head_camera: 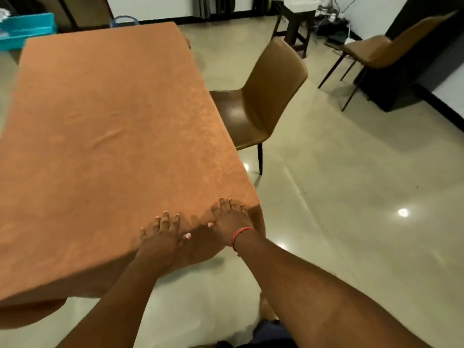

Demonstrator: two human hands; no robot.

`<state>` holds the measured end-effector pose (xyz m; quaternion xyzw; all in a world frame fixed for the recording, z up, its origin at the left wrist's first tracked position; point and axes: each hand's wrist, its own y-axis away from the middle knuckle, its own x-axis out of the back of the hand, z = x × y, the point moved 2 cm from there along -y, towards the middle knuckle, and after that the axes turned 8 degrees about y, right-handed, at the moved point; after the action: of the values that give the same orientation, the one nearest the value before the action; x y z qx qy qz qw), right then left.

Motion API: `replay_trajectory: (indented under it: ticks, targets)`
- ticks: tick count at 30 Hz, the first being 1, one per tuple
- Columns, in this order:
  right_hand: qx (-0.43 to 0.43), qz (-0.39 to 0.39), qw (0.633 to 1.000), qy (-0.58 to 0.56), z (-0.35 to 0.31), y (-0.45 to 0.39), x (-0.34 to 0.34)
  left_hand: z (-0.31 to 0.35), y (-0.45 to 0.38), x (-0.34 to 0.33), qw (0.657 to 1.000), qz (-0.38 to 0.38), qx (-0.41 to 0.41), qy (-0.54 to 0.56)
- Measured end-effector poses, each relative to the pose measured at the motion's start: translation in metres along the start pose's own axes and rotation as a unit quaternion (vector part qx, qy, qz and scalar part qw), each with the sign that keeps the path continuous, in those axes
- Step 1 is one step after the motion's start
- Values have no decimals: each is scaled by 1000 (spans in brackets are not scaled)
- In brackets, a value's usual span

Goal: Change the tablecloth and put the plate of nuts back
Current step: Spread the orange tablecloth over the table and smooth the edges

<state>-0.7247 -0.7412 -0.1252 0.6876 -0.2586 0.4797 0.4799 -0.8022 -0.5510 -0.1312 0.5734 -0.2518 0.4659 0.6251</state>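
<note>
At lower centre of the frame, the left hand [163,237] and the right hand [229,217], which wears a red wrist thread [241,234], press flat with fingers spread on the near right corner of the orange tablecloth [105,126], which covers the whole table and hangs over its edges. Right of the table a brown chair [261,101] stands on the glossy tiled floor [351,197], with a second chair [381,49] at upper right. At upper left a teal bin [25,28] sits beyond the table, its contents unclear; no plate of nuts shows.
</note>
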Motion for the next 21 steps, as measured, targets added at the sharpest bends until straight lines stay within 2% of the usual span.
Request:
replay_trajectory:
  ticks: [4, 8, 12, 15, 18, 21]
  targets:
    - [-2, 5, 1000, 1, 47, 3, -2, 47, -22, -2, 1000, -10, 5, -24]
    - [51, 42, 998, 6, 77, -2, -4, 90, -47, -7, 999, -22, 3, -37]
    - [86, 41, 995, 12, 90, -8, -11, 126, -69, -18, 997, -50, -46, -35]
    - [98, 49, 994, -4, 91, -11, -19, 136, -76, -25, 995, -83, -30, -40]
    - [89, 66, 993, -35, 90, -13, -24, 138, -77, -32, 984, -105, -58, -129]
    - [87, 83, 991, -51, 90, -14, -26, 140, -75, -31, 987, -91, -57, -117]
